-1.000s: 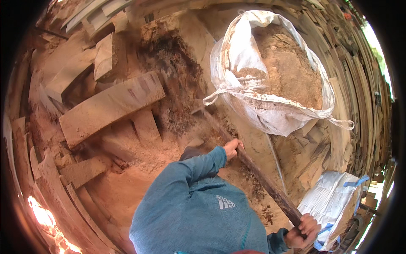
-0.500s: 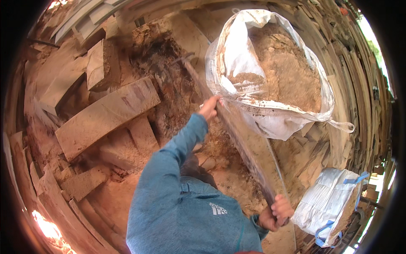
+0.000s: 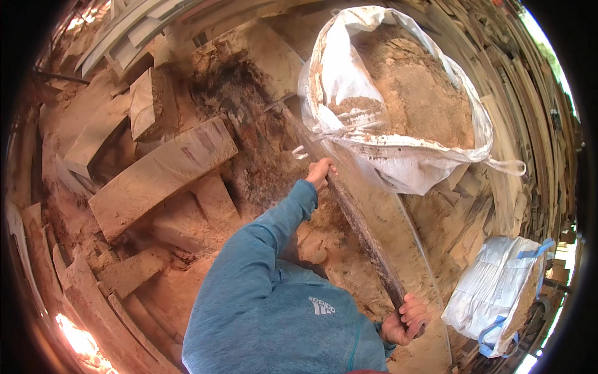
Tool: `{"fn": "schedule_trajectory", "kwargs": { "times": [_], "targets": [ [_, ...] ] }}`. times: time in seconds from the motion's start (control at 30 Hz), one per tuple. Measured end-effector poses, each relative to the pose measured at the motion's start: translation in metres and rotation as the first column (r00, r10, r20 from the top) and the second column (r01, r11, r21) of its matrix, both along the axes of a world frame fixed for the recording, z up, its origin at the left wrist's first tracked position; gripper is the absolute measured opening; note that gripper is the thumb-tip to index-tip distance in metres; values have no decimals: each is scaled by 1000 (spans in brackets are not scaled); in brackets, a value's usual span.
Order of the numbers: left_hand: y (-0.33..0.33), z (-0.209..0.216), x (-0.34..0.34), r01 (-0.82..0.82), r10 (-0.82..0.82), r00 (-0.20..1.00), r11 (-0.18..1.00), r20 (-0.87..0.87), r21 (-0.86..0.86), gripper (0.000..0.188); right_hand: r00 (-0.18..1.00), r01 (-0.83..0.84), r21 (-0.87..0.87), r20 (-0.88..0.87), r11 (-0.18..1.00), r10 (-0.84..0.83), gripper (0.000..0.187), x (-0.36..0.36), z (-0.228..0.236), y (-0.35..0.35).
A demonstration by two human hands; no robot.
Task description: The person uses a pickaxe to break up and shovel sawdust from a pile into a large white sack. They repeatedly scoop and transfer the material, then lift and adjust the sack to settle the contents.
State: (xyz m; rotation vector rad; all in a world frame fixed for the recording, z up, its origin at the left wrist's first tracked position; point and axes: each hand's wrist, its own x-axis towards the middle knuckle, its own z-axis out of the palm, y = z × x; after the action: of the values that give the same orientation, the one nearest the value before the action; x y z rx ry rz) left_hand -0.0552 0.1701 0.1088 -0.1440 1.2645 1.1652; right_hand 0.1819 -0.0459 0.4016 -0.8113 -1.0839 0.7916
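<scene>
- Sawdust and offcut slabs [image 3: 159,177] cover the ground on every side; stacked boards curve round the rim of my view
- Landmark: big white sack [image 3: 398,156], open at the top and heaped with sawdust
- Long handle [image 3: 355,218] runs just beside the sack's near wall, from the dark pile above down toward my lower right; its head is hidden, so I cannot tell the tool
- Left hand [image 3: 321,171] is wrapped round the handle close below the sack's lip, fingers closed on it; blue sleeve [image 3: 274,280] trails back from it
- Right hand [image 3: 405,318] is clenched round the handle's lower end, well below the sack
- I judge the handle stiff, rough, dusty and fairly heavy at the far end; wide-spaced hands suit it
- Second, smaller white sack [image 3: 492,293] with blue straps sits below and right of the big one
</scene>
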Motion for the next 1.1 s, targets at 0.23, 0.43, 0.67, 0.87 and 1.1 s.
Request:
{"fn": "schedule_trajectory", "kwargs": {
  "times": [0.23,0.43,0.67,0.87,1.1],
  "targets": [
    [-70,-21,74,-171,195,958,977,209,-127,18,972,-207,38,119,978,201,23,82,-19,-47],
    [-151,-46,175,-29,19,999,948,-35,-317,22,971,172,-284,-114,943,-212,27,181,-37,-119],
    [-261,-36,313,60,-39,995,967,92,-246,19,836,430,-439,-135,789,-531,29,294,7,-202],
    [-289,-16,327,313,-238,942,878,237,-363,13,975,173,-138,-115,975,-190,31,324,34,-210],
    [-250,-53,225,-90,102,993,978,56,-190,18,967,233,-230,-48,945,-250,21,277,-57,-182]
  ]
}}
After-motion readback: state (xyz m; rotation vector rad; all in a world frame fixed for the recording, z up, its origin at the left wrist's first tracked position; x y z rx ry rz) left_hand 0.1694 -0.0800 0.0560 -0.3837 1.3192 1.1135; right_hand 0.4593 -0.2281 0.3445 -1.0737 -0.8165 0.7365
